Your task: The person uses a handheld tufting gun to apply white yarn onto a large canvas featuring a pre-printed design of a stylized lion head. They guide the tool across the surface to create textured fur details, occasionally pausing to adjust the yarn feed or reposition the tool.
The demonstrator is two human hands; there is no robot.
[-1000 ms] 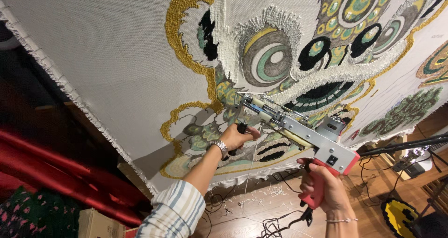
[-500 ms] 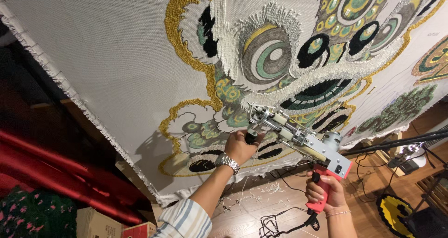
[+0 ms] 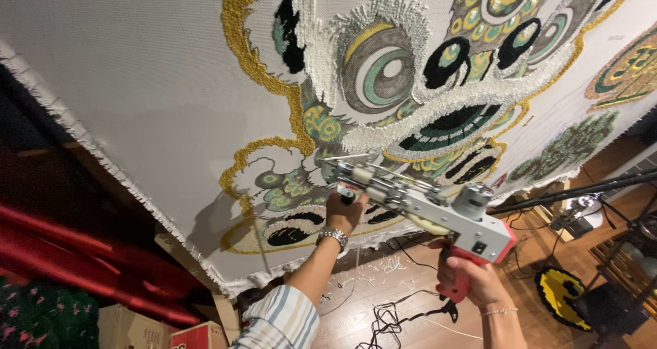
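A tufting gun [image 3: 424, 202] with a grey metal body and a red grip is pressed nose-first against a stretched white cloth [image 3: 137, 82]. My left hand [image 3: 344, 212], with a metal watch on the wrist and a striped sleeve, grips the gun's front handle close to the cloth. My right hand [image 3: 472, 284] is closed around the red rear grip, lower right. The cloth carries a tufted lion-like face [image 3: 410, 68] in gold, green, black and white yarn. The gun's tip sits at the green and gold patch [image 3: 287, 188] at the lower left of the design.
A red bar of the frame [image 3: 82, 239] runs along the lower left. Cardboard boxes [image 3: 178, 328] stand below it. A black cable [image 3: 390, 318] and yarn scraps lie on the wooden floor. A dark stand arm [image 3: 582, 188] and a yellow and black rug piece [image 3: 564, 294] are at the right.
Both hands and the gun have slid leftward and slightly up along the cloth. The view has shifted, with the design appearing larger and further right.
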